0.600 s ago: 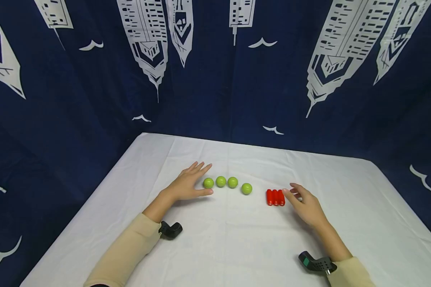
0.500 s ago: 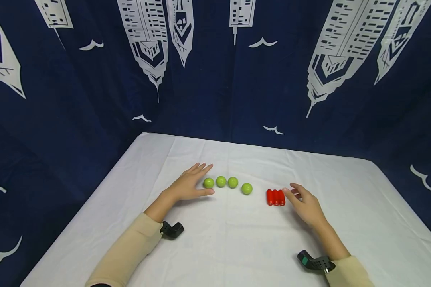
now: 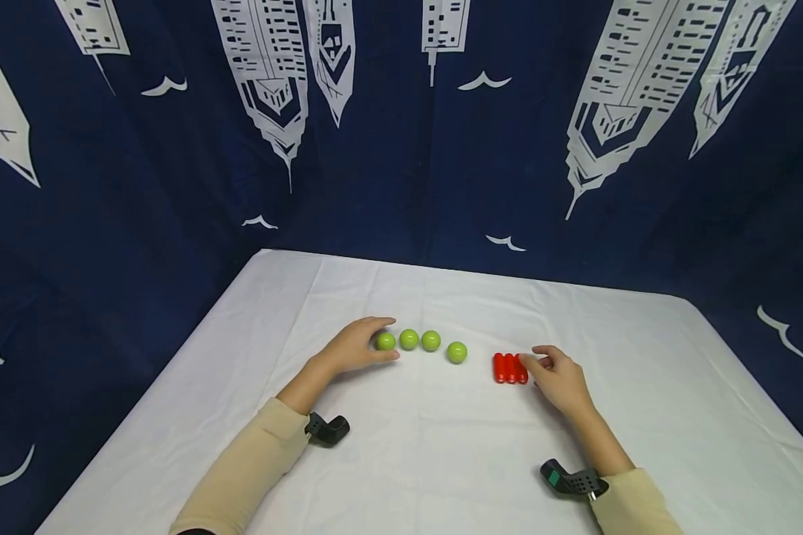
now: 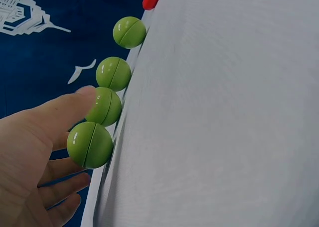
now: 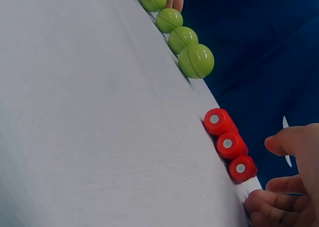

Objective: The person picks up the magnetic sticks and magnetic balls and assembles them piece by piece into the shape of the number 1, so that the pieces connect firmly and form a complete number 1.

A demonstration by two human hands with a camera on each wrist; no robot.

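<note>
Several glossy green balls with a seam around them lie in a row on the white cloth in the head view. My left hand point(image 3: 356, 347) curves around the leftmost green ball point(image 3: 386, 341), thumb on the near side and fingers on the far side; whether they touch it I cannot tell. In the left wrist view that ball point(image 4: 90, 145) sits in front of the fingers. Three short red cylinders point(image 3: 511, 368) lie side by side to the right; their pale end discs show in the right wrist view. Beside the rightmost red cylinder point(image 5: 242, 169) is my right hand point(image 3: 562, 383), thumb and fingers apart.
The white cloth point(image 3: 401, 461) covers the table, whose far edge lies beyond the balls. A dark blue curtain point(image 3: 401, 178) with white building prints hangs behind. Each wrist bears a black camera mount, the left one point(image 3: 329, 429) and the right one point(image 3: 572, 479).
My left fingers have come together and bent toward the leftmost ball, having been spread before. My right hand has shifted slightly left, closer over the red cylinders. Balls and cylinders keep their arrangement.
</note>
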